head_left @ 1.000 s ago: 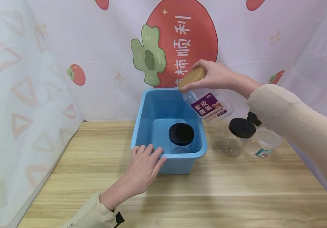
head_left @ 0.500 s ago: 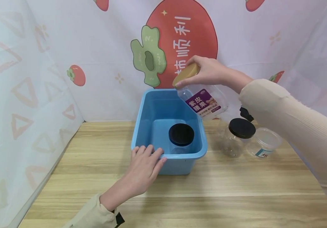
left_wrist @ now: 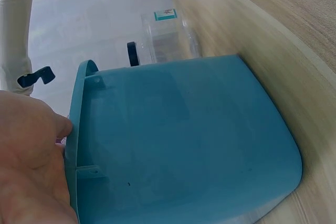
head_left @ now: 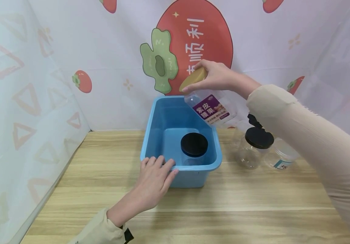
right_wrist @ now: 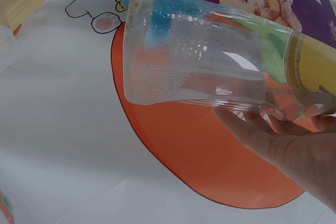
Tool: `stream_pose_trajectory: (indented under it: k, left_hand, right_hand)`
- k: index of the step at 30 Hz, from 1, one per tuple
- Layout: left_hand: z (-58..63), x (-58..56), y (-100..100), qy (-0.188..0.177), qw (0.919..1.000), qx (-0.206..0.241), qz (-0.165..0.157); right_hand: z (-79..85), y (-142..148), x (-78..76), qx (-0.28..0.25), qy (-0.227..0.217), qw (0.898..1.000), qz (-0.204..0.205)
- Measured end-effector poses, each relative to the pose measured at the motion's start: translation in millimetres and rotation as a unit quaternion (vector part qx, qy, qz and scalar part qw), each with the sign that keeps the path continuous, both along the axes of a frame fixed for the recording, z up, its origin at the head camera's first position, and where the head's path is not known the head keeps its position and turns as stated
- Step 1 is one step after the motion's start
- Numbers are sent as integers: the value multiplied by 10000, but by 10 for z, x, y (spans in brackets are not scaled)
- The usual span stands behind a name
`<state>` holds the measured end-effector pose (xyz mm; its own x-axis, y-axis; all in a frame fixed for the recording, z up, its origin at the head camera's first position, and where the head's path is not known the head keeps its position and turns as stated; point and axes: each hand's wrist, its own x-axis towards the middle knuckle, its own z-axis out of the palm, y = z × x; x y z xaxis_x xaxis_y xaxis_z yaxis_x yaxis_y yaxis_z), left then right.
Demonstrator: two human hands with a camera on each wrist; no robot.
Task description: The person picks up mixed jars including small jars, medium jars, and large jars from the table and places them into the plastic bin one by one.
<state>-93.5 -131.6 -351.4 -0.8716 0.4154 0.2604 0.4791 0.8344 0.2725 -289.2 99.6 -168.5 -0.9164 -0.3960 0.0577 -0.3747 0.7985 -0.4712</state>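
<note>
My right hand (head_left: 216,75) grips a clear plastic jar (head_left: 231,108) by its yellow lid (head_left: 194,78). The jar has a purple label with cashews pictured on it and hangs tilted over the right rim of a blue plastic bin (head_left: 147,142). In the right wrist view, several fingers (right_wrist: 252,135) reach along the see-through jar wall near the lid. With fingers bent over the near rim, my left hand (head_left: 153,181) holds the bin at its front left corner. Inside the bin stands a clear jar with a black lid (head_left: 194,144).
Right of the bin, another black-lidded clear jar (head_left: 251,154) stands on the wooden table (head_left: 223,217). Beside it is a low clear tub (head_left: 283,156) with a blue-and-white label, partly behind my right sleeve (head_left: 303,132). A printed cloth (head_left: 117,51) hangs behind.
My right hand has carried the yellow-lidded jar left, toward the bin, staying high. The left hand and the bin have kept their place.
</note>
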Motion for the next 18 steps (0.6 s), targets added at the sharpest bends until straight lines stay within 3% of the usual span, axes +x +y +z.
stream_pose_trajectory:
  k: [18]
  left_hand:
    - [-9,-4,1,-124,9999,-15,29]
  right_hand:
    - [-51,-179,-62,-87,69,9998,165]
